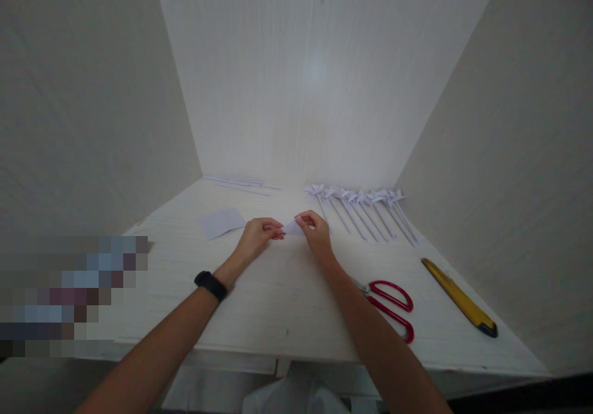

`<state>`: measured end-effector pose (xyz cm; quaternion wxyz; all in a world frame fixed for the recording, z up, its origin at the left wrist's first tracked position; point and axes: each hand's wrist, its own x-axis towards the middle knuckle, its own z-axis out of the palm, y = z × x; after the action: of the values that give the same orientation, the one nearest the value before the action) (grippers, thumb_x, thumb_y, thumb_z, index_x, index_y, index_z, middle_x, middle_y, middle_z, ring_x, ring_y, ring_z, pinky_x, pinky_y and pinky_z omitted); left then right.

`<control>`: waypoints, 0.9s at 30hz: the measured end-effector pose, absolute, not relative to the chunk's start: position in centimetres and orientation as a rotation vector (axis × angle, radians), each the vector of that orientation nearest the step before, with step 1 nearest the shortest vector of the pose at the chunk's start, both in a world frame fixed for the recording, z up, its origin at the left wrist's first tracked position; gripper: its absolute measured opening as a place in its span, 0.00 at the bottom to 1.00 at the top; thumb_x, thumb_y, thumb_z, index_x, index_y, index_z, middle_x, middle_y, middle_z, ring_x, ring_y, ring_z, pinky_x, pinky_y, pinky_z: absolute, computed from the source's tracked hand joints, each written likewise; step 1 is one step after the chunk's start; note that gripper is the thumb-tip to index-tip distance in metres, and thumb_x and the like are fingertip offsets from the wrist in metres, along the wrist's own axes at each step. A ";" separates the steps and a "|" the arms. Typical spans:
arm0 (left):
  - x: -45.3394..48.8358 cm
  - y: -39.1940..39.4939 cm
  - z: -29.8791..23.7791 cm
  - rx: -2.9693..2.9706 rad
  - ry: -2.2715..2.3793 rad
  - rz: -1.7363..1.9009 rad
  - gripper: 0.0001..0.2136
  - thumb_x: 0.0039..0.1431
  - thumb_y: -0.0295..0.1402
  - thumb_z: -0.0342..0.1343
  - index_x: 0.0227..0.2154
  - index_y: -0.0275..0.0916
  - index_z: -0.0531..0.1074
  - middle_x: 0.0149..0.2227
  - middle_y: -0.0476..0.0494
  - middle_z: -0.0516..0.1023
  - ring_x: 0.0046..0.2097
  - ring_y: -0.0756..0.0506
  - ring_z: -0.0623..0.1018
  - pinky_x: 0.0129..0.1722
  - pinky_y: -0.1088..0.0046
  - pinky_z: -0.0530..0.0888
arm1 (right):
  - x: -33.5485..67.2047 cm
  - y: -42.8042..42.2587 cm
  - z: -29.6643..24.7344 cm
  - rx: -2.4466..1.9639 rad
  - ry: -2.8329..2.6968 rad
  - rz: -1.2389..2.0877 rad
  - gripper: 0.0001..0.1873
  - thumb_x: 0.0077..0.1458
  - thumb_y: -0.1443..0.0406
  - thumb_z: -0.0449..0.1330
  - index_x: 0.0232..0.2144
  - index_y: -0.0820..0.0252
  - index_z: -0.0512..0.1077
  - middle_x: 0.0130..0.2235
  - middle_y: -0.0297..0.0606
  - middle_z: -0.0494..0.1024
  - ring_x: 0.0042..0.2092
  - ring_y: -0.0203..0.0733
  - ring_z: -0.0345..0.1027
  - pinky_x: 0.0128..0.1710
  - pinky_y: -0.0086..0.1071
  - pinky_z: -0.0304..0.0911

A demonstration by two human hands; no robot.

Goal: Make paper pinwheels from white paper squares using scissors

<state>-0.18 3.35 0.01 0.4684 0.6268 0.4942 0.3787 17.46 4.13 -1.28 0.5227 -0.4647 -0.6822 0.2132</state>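
Note:
A small folded piece of white paper (291, 227) is held between my two hands above the white table. My left hand (260, 235) pinches its left end, and a black band sits on that wrist. At its right side, my right hand (315, 228) pinches the paper with thumb and fingers. Just left of my left hand lies a flat stack of white paper squares (222, 222). Beyond my right hand, several white paper pinwheels (361, 198) on thin sticks lie in a row. Red-handled scissors (391, 296) rest beside my right forearm, their blades partly hidden by it.
Several thin white paper sticks (241, 183) lie at the back left by the wall. A yellow cutter knife (458, 296) lies near the table's right edge. Pale walls enclose the table (278, 315) on three sides. A pixelated patch covers the left edge.

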 end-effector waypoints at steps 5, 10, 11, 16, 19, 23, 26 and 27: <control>-0.1 3.3 0.2 1.578 1.235 0.903 0.13 0.62 0.36 0.54 0.46 0.35 0.70 0.44 0.41 0.75 0.41 0.45 0.77 0.39 0.63 0.76 | 17.4 4.1 -1.3 -1.122 -1.639 0.511 0.12 0.61 0.60 0.56 0.42 0.63 0.71 0.42 0.38 0.75 0.39 0.38 0.72 0.40 0.38 0.70; -0.2 3.2 0.2 1.648 1.264 0.896 0.13 0.62 0.36 0.54 0.45 0.35 0.70 0.44 0.41 0.75 0.41 0.45 0.77 0.39 0.62 0.76 | 17.4 4.1 -1.3 -1.125 -1.650 0.511 0.12 0.61 0.60 0.57 0.42 0.63 0.71 0.41 0.38 0.75 0.39 0.38 0.72 0.40 0.38 0.70; -0.2 3.2 0.2 1.666 1.270 0.894 0.13 0.62 0.36 0.54 0.45 0.35 0.70 0.44 0.42 0.75 0.40 0.45 0.77 0.39 0.62 0.76 | 17.3 4.1 -1.3 -1.126 -1.652 0.512 0.12 0.61 0.60 0.56 0.42 0.63 0.71 0.41 0.38 0.75 0.39 0.38 0.72 0.40 0.38 0.70; -0.4 3.3 0.0 1.778 1.305 0.901 0.12 0.61 0.36 0.54 0.45 0.35 0.71 0.44 0.42 0.75 0.41 0.45 0.77 0.40 0.62 0.76 | 17.4 4.0 -1.3 -1.120 -1.673 0.520 0.12 0.61 0.60 0.56 0.41 0.63 0.71 0.41 0.38 0.75 0.38 0.38 0.71 0.39 0.37 0.70; -0.5 3.2 -0.1 1.850 1.322 0.920 0.12 0.61 0.36 0.55 0.44 0.35 0.71 0.44 0.42 0.75 0.41 0.45 0.77 0.40 0.62 0.76 | 17.4 4.1 -1.4 -1.118 -1.683 0.527 0.12 0.61 0.60 0.57 0.41 0.63 0.71 0.41 0.38 0.75 0.38 0.38 0.71 0.39 0.37 0.70; -0.5 3.3 0.0 1.922 1.299 0.944 0.11 0.61 0.36 0.55 0.43 0.35 0.71 0.43 0.42 0.76 0.41 0.45 0.77 0.40 0.62 0.76 | 17.3 4.2 -1.5 -1.110 -1.707 0.542 0.12 0.61 0.60 0.57 0.41 0.63 0.71 0.40 0.38 0.75 0.38 0.37 0.71 0.38 0.36 0.70; -0.6 3.6 -0.2 1.952 1.285 0.945 0.11 0.61 0.36 0.55 0.43 0.35 0.71 0.42 0.42 0.76 0.40 0.46 0.77 0.39 0.63 0.76 | 17.1 4.1 -1.6 -1.092 -1.728 0.552 0.12 0.61 0.60 0.57 0.41 0.63 0.71 0.39 0.37 0.76 0.37 0.37 0.71 0.37 0.36 0.70; -0.7 3.7 -0.3 1.959 1.283 0.943 0.12 0.61 0.36 0.55 0.43 0.35 0.71 0.42 0.42 0.76 0.40 0.46 0.77 0.39 0.63 0.76 | 17.1 4.1 -1.6 -1.086 -1.731 0.554 0.12 0.61 0.60 0.57 0.40 0.63 0.71 0.39 0.37 0.76 0.37 0.37 0.71 0.37 0.36 0.70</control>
<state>-0.66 3.68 -0.31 0.3035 0.7393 0.4844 0.3560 17.11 4.09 -1.56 0.4900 -0.4470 -0.7128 0.2280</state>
